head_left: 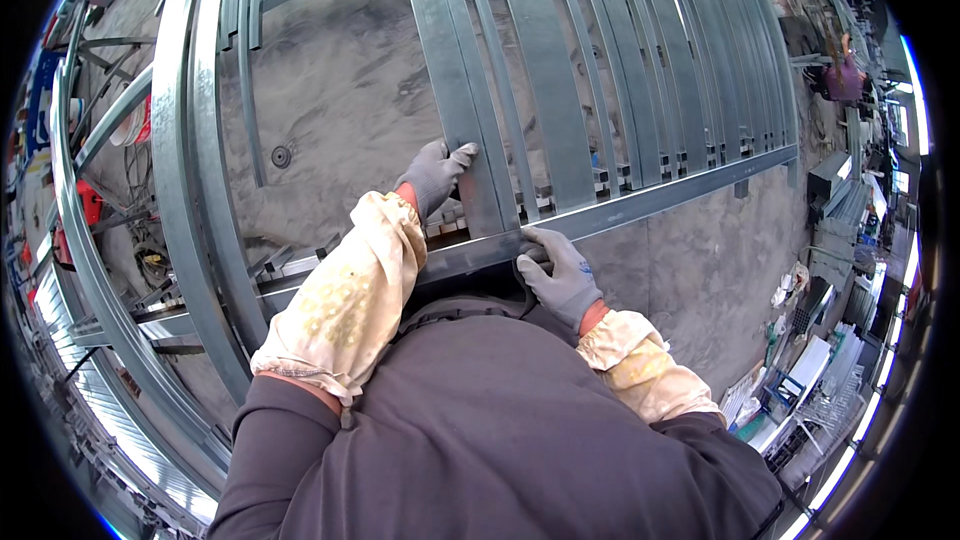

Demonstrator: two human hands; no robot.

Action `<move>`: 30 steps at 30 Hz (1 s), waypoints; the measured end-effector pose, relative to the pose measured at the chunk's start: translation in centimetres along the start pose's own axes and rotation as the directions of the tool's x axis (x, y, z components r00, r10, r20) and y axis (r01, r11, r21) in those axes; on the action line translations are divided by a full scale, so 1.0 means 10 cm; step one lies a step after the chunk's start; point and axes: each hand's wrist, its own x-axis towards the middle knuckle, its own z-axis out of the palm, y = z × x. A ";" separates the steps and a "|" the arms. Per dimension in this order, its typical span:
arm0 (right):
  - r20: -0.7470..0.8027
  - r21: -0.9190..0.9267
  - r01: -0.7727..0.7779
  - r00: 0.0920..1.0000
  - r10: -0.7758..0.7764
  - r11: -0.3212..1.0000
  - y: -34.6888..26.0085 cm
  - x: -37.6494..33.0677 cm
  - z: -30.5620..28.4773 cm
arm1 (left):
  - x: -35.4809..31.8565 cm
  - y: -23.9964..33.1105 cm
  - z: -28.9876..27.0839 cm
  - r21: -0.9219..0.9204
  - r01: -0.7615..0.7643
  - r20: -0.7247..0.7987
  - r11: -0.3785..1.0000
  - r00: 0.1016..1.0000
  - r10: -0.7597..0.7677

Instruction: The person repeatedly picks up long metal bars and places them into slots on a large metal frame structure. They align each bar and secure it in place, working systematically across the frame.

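My left hand (437, 177), in a grey glove, is closed on the left edge of a wide galvanized steel profile (452, 70). This profile runs away from me, its near end meeting a long steel rail (665, 192) that crosses in front of my body. Beside that end, my right hand (556, 275), gloved the same way, grips the rail with its forefinger laid along the top and its other fingers curled below. More steel profiles (545, 70) lie alongside to the right, spaced apart across the rail.
Long steel beams (187, 140) stand to the left, with stacked profiles behind them. A concrete floor (320, 110) shows between the steel pieces and has a round drain cover (282, 156). At the far right are a person in purple (845, 80) and piled metal stock (835, 240).
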 end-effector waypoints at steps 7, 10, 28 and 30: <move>0.029 0.055 -0.051 0.998 0.050 0.997 -0.01 0.11 0.00 | 0.04 -0.21 -0.21 0.055 0.061 -0.017 0.997 0.998 -0.060; 0.055 0.025 -0.094 0.994 0.092 0.995 0.02 0.17 -0.01 | 0.07 -0.22 -0.21 0.033 0.058 0.013 0.998 0.998 -0.058; 0.661 0.000 -0.029 0.750 0.021 1.000 0.08 0.47 -0.42 | -1.58 0.00 -0.10 0.470 -0.108 -0.538 0.876 0.752 0.381; 0.767 -0.057 0.044 0.642 0.015 0.997 -0.07 0.62 -0.23 | -2.06 -0.04 -0.14 0.391 -0.085 -0.660 0.916 0.668 0.344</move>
